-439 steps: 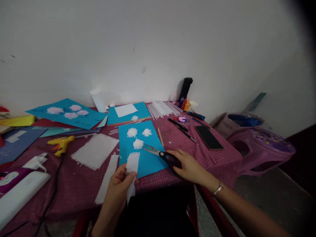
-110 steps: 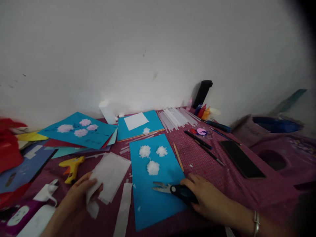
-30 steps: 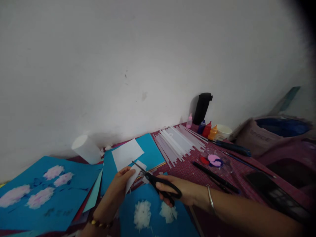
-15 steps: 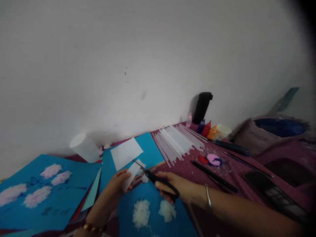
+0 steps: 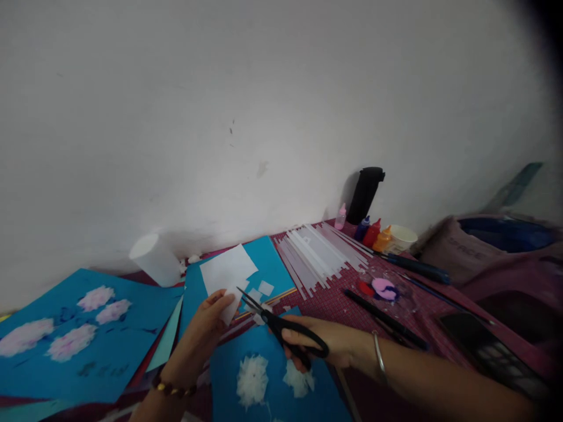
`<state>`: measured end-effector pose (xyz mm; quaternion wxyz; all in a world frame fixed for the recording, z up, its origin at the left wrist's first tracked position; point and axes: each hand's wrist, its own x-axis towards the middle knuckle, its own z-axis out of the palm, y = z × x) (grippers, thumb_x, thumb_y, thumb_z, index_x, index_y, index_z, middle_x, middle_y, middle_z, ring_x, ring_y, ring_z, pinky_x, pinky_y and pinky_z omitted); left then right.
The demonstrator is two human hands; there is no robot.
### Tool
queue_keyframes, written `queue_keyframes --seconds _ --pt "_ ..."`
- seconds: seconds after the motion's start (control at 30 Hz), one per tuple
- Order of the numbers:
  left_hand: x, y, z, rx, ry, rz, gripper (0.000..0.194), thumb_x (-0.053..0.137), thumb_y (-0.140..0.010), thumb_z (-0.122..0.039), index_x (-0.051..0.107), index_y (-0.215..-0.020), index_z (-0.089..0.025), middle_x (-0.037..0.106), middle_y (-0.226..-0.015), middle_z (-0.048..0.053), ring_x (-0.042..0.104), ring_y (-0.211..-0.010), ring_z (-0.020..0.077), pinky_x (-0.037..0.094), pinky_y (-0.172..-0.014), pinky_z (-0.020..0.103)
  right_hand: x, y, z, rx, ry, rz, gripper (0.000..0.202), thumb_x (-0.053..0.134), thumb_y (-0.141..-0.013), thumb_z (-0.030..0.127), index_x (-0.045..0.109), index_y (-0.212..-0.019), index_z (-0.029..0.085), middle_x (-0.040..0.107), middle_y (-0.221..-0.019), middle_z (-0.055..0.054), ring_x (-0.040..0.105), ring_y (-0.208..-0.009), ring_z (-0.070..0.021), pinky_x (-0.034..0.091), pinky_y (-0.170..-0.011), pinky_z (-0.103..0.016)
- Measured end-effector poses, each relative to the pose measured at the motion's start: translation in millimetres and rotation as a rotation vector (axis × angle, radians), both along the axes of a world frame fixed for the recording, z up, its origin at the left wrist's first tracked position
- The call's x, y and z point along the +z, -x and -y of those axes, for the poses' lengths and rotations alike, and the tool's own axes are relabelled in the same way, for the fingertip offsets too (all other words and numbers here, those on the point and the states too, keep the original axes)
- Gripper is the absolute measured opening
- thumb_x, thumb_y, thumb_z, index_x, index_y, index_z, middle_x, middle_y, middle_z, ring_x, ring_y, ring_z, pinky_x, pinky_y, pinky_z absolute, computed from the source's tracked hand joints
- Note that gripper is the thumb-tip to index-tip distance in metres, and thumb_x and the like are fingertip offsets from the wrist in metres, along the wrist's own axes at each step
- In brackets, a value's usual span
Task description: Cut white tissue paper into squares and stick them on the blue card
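Pinched in my left hand [image 5: 212, 313] is a small strip of white paper [image 5: 232, 305]. My right hand [image 5: 310, 337] grips black-handled scissors [image 5: 275, 322], their blades a little apart and pointing at the strip's right edge. Small cut white pieces [image 5: 265, 288] lie under and beside the blades on a blue sheet [image 5: 268, 258]. A larger white paper sheet [image 5: 226, 266] rests on that blue sheet, just beyond my left hand. Below my hands is a blue card [image 5: 277, 375] bearing white ruffled paper flowers [image 5: 252, 380].
At left lies a blue sheet with pinkish flowers [image 5: 73, 343], near a white roll [image 5: 153, 261]. Pale strips [image 5: 316, 258] spread behind my right hand. Paint bottles [image 5: 372, 232], a black flask [image 5: 366, 193], a white cup [image 5: 402, 237], a paint palette [image 5: 385, 290] and a phone [image 5: 488, 349] are on the right.
A square piece has come off the strip and lies on the blue sheet. The scissors have drawn back slightly right, and the strip in my left hand is shorter. The view shifted slightly.
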<state>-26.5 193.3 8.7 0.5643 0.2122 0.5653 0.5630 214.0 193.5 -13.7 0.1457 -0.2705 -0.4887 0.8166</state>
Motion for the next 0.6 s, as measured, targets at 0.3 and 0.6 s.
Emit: queue_keyframes --seconds 0.3,0.6 --pt "-8.8 -10 5 -0.164 0.030 -0.025 0.023 0.081 -0.058 -0.023 0.067 -0.073 -0.014 0.071 -0.065 0.004 0.065 -0.055 0.0160 0.049 -0.052 0.023 -3.8 8 -2 -0.040 -0.013 -0.025 0.057 0.066 -0.070 0.066 0.045 -0.090 0.017 0.051 -0.068 0.005 0.048 -0.047 -0.0043 0.036 -0.040 -0.017" --pt "-8.3 -10 3 -0.223 0.009 -0.002 0.025 0.080 -0.060 -0.028 0.064 -0.073 -0.015 0.068 -0.061 0.003 0.061 -0.051 0.0140 0.047 -0.050 0.023 -6.8 10 -2 -0.113 -0.065 0.011 0.054 0.066 -0.071 0.065 0.046 -0.086 0.017 0.048 -0.061 0.008 0.041 -0.039 -0.0027 0.032 -0.035 -0.017"
